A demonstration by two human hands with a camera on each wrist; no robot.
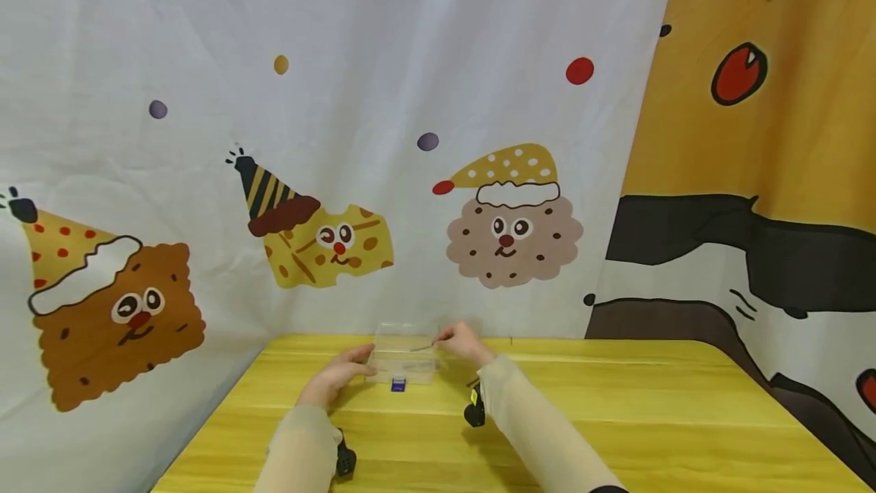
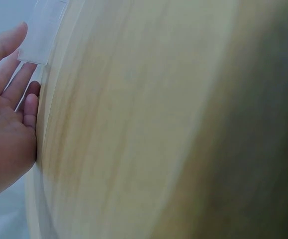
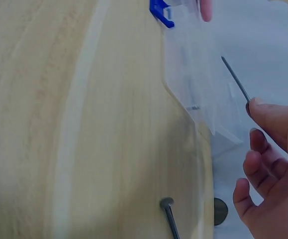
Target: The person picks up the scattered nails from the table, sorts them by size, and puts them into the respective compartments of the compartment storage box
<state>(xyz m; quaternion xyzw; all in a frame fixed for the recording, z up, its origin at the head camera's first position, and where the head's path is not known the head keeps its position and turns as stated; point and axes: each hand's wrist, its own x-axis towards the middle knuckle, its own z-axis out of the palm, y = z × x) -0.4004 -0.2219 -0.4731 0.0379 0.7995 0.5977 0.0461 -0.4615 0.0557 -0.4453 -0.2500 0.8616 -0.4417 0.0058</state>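
A clear plastic box [image 1: 404, 377] with a blue latch [image 1: 398, 384] lies on the table, its transparent lid [image 1: 397, 336] raised at the back. My right hand [image 1: 465, 344] pinches a long metal nail [image 3: 236, 79] near its head, its pointed end over the box. Inside the box, a small piece of metal [image 3: 195, 107] shows through the plastic. At the left end of the box, my left hand [image 2: 7, 109] has its fingers stretched out, fingertips at the box corner and thumb apart from it.
Another nail [image 3: 171, 219] with a round flat head lies on the wooden table [image 1: 650, 402], right of the box. A printed cloth [image 1: 411, 59] hangs behind the table's back edge. Black wrist cameras [image 1: 475, 409] are on both wrists.
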